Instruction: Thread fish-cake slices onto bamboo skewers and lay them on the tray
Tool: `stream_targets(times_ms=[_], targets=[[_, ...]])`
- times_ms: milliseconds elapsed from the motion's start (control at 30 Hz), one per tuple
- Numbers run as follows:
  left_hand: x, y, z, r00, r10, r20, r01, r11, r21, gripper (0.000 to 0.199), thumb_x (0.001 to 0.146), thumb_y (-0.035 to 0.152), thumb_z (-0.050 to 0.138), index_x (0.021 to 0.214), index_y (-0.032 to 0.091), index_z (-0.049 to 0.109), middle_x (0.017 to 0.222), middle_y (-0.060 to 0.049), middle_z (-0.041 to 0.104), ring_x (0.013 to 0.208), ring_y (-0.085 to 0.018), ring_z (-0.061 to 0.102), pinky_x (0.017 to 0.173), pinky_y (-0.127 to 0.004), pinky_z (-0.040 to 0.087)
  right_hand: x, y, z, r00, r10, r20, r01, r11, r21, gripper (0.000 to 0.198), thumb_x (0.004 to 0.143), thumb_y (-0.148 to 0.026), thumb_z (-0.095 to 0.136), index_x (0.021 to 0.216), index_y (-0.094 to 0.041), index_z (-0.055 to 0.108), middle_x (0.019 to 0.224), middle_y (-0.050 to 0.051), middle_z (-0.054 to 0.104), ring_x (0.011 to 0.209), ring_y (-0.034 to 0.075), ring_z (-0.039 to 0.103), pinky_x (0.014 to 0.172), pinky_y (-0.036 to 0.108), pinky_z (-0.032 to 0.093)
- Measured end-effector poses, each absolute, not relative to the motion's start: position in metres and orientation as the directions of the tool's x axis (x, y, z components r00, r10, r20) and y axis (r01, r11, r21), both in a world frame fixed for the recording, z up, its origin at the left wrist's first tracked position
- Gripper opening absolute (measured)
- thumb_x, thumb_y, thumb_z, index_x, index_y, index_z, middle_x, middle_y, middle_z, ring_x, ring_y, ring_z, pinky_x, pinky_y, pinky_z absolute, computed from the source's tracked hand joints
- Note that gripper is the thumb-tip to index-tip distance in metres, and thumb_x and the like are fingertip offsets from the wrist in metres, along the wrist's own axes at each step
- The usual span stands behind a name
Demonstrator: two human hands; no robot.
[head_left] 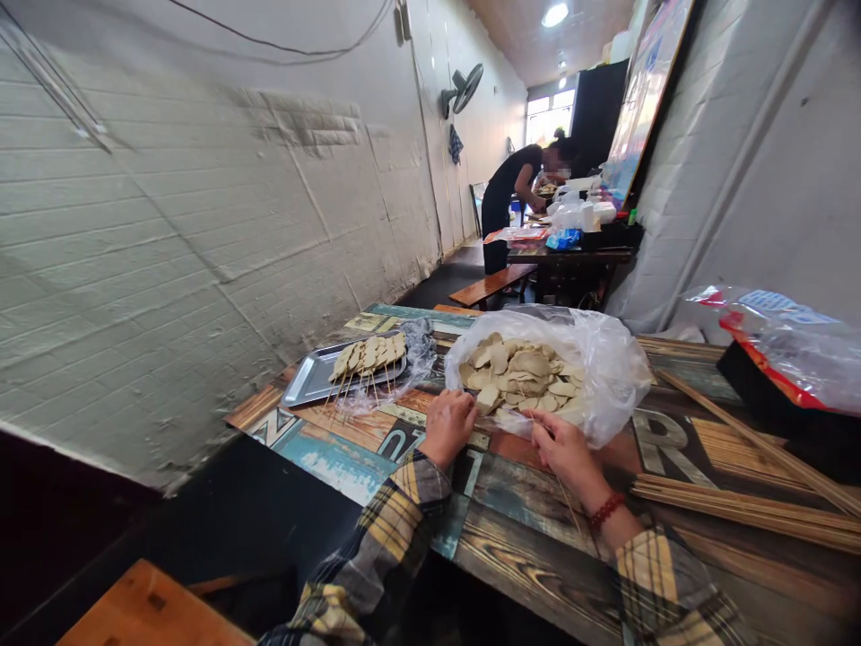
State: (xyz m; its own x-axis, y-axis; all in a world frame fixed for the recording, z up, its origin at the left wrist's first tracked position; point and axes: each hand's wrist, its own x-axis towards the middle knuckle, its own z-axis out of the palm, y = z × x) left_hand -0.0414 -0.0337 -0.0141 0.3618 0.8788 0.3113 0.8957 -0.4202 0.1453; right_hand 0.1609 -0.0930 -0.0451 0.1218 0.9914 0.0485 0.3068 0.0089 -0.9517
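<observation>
My right hand (567,451) pinches a thin bamboo skewer (567,502), whose back end trails below the wrist. Its tip points toward a pale slice (486,399) gripped by the fingers of my left hand (449,425). Whether the tip touches that slice I cannot tell. Just beyond both hands, an open clear plastic bag (615,359) holds a heap of flat beige slices (528,366). Left of it is a metal tray (306,380) with several loaded skewers (369,354) side by side, their bare sticks sticking out over its near edge.
Bundled bare sticks (746,509) lie on the patterned table (525,547) at right. Behind them stands a black box (773,381) with plastic packaging. Crumpled clear film (418,345) lies by the tray. A wooden stool (152,610) is at lower left. Farther back, a person (515,188) bends over another table.
</observation>
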Motion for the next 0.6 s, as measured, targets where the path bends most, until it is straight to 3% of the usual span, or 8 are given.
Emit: stream_targets(times_ms=[133, 267, 600], targets=[[-0.024, -0.022, -0.010, 0.352, 0.873, 0.339, 0.886, -0.428, 0.182, 0.021, 0.088, 0.036, 0.054, 0.086, 0.018, 0.065, 0.091, -0.010, 0.062, 0.092, -0.023, 0.055, 0.080, -0.034, 0.039, 0.156, -0.097, -0.036, 0.148, 0.987, 0.067, 0.214, 0.034, -0.976, 0.042, 0.081, -0.036, 0.048, 0.111, -0.014, 0.068, 0.054, -0.005, 0.054, 0.037, 0.010, 0.044, 0.037, 0.021, 0.033], [-0.016, -0.006, -0.011, 0.330, 0.908, 0.258, 0.901, -0.385, 0.201, 0.029, 0.083, 0.044, 0.059, 0.077, 0.016, 0.065, 0.088, -0.012, 0.061, 0.091, -0.026, 0.056, 0.077, -0.035, 0.039, 0.153, -0.097, -0.031, 0.167, 0.981, 0.097, 0.223, 0.058, -0.973, 0.041, 0.081, -0.036, 0.049, 0.109, -0.014, 0.069, 0.054, -0.004, 0.053, 0.040, 0.011, 0.043, 0.037, 0.021, 0.033], [-0.015, -0.002, -0.017, 0.297, 0.919, 0.260, 0.868, -0.374, 0.328, 0.022, 0.079, 0.037, 0.063, 0.086, 0.017, 0.059, 0.083, -0.006, 0.061, 0.084, -0.022, 0.056, 0.071, -0.031, 0.037, 0.151, -0.099, -0.028, 0.214, 0.972, 0.101, 0.199, 0.058, -0.978, 0.039, 0.082, -0.038, 0.052, 0.109, -0.016, 0.070, 0.055, -0.003, 0.058, 0.040, 0.011, 0.046, 0.037, 0.021, 0.034]])
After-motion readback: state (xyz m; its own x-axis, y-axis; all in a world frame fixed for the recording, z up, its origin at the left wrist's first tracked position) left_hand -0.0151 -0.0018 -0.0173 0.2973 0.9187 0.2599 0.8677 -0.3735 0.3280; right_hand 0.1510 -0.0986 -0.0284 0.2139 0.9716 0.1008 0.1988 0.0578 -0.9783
